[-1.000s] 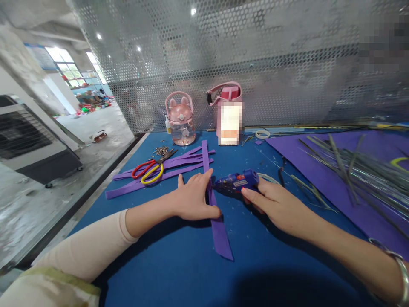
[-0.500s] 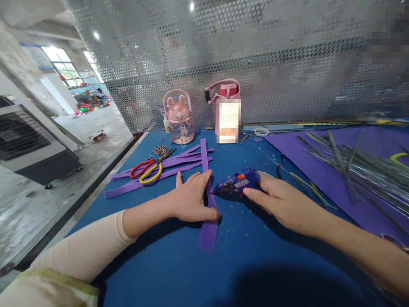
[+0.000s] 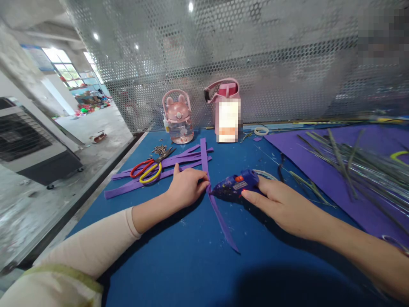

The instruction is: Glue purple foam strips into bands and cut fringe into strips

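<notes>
My left hand (image 3: 187, 186) pinches a long purple foam strip (image 3: 220, 217) at its middle, and the strip's near half stands on edge and runs toward me over the blue table (image 3: 179, 264). My right hand (image 3: 281, 204) grips a blue hot glue gun (image 3: 234, 184) whose nozzle points left at the strip right by my left fingertips. A small red light glows on the gun's side.
Several more purple strips (image 3: 166, 168) lie to the left under red-and-yellow scissors (image 3: 147, 169), with small metal bits beside them. Two pink bottles (image 3: 178, 116) (image 3: 226, 110) stand at the perforated metal back wall. A purple sheet (image 3: 345, 170) with thin green-silver rods lies at the right.
My left hand has drawn back from lying flat on the strip and now pinches it, and the strip's near end has turned from flat onto its edge. The glue gun has stayed beside it.
</notes>
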### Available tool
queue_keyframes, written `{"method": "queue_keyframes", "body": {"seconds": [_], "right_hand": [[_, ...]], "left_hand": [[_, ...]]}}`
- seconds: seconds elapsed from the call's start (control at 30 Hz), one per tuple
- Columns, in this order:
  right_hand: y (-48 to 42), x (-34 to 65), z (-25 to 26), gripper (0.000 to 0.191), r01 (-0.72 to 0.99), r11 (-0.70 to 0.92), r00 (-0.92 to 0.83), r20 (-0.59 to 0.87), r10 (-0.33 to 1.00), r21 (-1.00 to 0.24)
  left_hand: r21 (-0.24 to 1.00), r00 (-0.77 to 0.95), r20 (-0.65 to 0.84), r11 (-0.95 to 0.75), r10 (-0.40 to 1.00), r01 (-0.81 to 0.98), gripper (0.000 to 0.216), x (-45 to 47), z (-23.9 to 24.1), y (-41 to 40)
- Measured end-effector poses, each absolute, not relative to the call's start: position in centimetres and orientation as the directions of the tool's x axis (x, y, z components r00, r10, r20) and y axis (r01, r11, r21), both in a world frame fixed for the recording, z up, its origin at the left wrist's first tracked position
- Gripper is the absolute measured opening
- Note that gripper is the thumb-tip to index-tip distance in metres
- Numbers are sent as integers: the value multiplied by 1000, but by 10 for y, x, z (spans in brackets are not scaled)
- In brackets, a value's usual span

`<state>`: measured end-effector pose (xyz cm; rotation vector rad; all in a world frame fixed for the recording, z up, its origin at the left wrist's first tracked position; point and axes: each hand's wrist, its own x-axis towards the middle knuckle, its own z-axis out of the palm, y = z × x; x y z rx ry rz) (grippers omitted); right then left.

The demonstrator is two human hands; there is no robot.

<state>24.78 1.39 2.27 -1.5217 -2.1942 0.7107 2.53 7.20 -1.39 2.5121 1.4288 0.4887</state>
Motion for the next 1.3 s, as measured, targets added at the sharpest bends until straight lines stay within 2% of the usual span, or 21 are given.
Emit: {"method": "queue_keyframes", "body": {"seconds": [0.4,0.77,1.0,1.3], "right_hand": [[8,251,17,38,736,338,-360,84,929,-586],[0,255,19,32,703,351,-414,45,909,-618],[-5,258,25,32,736,374,-432,32,901,-565],[-5,259,26,32,730,373,-465,-16,885,-572]], "left_hand": [[307,510,178,-540,842,784,10,23,-9,70],[313,554,132,-565,822,764,18,17,-6,67],[336,558,76,-548,827,766,24,17,-2,65],[326,565,47,-548,823,771,32,17,0,65]]}}
